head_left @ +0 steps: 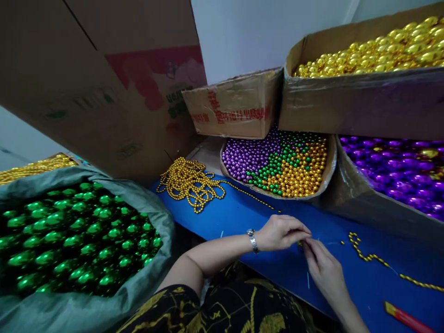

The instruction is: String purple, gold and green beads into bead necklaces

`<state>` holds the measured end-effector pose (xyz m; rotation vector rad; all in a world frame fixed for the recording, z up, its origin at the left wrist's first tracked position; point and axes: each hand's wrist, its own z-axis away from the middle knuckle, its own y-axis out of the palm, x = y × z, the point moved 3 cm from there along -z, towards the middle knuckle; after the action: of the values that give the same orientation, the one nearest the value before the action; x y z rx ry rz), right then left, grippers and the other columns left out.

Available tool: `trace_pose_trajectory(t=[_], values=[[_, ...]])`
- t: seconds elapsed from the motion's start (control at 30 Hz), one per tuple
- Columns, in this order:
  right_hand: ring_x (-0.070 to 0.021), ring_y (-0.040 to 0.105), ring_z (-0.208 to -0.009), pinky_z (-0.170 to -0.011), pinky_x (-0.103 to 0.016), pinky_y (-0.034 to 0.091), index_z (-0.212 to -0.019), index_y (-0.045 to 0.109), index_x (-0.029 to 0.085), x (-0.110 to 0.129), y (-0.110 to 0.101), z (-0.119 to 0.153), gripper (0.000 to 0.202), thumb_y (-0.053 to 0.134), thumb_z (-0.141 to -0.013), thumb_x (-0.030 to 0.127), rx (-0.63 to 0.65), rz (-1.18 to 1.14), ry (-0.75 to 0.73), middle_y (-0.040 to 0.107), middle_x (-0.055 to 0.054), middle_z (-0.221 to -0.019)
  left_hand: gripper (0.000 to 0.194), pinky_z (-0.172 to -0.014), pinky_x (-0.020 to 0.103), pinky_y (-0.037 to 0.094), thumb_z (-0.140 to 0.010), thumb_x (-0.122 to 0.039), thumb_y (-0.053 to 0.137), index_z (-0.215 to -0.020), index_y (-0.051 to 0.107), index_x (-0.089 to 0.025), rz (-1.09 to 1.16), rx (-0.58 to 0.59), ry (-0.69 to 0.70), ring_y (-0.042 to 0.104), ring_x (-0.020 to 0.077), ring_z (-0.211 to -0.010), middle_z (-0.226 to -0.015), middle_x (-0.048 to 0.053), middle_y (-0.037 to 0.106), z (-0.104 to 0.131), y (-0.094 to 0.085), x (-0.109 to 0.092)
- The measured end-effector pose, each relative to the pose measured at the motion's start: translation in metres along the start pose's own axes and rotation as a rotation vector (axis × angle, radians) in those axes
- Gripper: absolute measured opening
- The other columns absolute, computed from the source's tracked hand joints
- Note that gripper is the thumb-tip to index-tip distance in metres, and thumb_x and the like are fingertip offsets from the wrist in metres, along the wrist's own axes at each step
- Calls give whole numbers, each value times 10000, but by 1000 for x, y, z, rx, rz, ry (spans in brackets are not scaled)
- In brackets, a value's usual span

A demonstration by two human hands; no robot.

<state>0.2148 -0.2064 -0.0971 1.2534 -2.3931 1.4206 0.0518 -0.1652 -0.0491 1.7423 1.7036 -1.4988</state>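
Observation:
My left hand (282, 232), with a silver watch on its wrist, is closed in a pinch above the blue tabletop (229, 222). Its fingertips meet those of my right hand (324, 266), which is pinched too. A tiny gold bead (300, 243) shows between them; the fingers hide most of what they hold. From the right, a thin thread with a strand of gold beads (367, 256) runs toward my right hand. Another gold strand (249, 193) stretches from a heap of gold bead strings (189, 180) to just behind my left hand.
An open box of small purple, green and gold beads (301, 178) stands behind my hands. Boxes of large gold beads (381, 51) and purple beads (391, 171) are at right. A sack of green beads (86, 231) stands left. A red-handled tool (405, 318) lies near right.

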Motion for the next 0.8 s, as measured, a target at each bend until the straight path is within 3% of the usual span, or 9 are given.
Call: trace_pose_trajectory(t=[0.13, 0.23, 0.33, 0.4, 0.5, 0.57, 0.63, 0.7, 0.8], values=[[-160, 700, -756, -687, -256, 576, -1032, 654, 208, 1, -1, 7, 210, 465, -967, 271, 13, -76, 51, 716, -49, -900, 254, -763, 275, 533, -905, -375, 575, -911, 723, -168, 154, -64, -117, 687, 164, -809, -899, 85, 744, 9, -8, -4], [-150, 693, -709, -652, -251, 578, -1003, 661, 196, 4, -7, 10, 232, 458, -972, 304, 23, -130, 184, 719, -50, -876, 300, -837, 319, 528, -888, -372, 593, -1102, 673, -178, 239, 24, -160, 672, 196, -954, -1070, 107, 715, 15, -3, 5], [-118, 657, -608, -576, -218, 554, -1035, 645, 188, 10, -13, 6, 285, 410, -992, 343, 31, -231, 370, 696, -25, -777, 534, -1010, 410, 454, -803, -361, 693, -1288, 549, -189, 188, 224, -32, 543, 265, -1233, -1333, 153, 581, 18, 20, 18], [-111, 642, -603, -593, -215, 542, -1030, 647, 187, 18, -20, 0, 300, 415, -990, 373, 34, -267, 395, 670, -9, -724, 422, -1022, 419, 436, -796, -355, 697, -1163, 608, -168, 134, 342, 46, 540, 277, -1217, -1266, 167, 609, 19, 41, 26], [-104, 612, -600, -604, -220, 514, -1010, 655, 190, 29, -45, -10, 288, 452, -981, 391, 19, -326, 389, 627, 7, -671, 175, -950, 383, 456, -905, -305, 553, -930, 654, -164, 33, 443, 117, 613, 234, -1027, -981, 126, 687, 17, 65, 35], [-90, 570, -557, -563, -214, 485, -1000, 654, 192, 33, -72, -14, 266, 474, -979, 386, -82, -418, 455, 581, 23, -627, 203, -927, 367, 456, -946, -268, 480, -967, 655, -168, -60, 465, 145, 621, 211, -974, -963, 107, 689, 15, 72, 40], [-79, 529, -514, -506, -204, 447, -967, 647, 197, 35, -102, -16, 224, 519, -966, 380, -272, -561, 514, 531, 40, -588, 215, -917, 353, 458, -954, -256, 470, -1051, 644, -173, -158, 487, 162, 611, 202, -990, -1038, 101, 679, 14, 75, 44], [-74, 494, -474, -451, -197, 402, -926, 637, 201, 39, -130, -18, 170, 592, -933, 365, -455, -731, 510, 491, 53, -557, 234, -914, 339, 461, -958, -234, 452, -1103, 629, -181, -261, 509, 181, 591, 198, -1020, -1095, 96, 659, 15, 77, 47], [-70, 445, -425, -396, -196, 344, -868, 621, 200, 46, -162, -22, 157, 687, -872, 343, -623, -860, 470, 458, 64, -529, 277, -888, 328, 471, -957, -179, 408, -1148, 607, -192, -433, 511, 212, 572, 197, -1009, -1112, 84, 640, 14, 81, 50]])
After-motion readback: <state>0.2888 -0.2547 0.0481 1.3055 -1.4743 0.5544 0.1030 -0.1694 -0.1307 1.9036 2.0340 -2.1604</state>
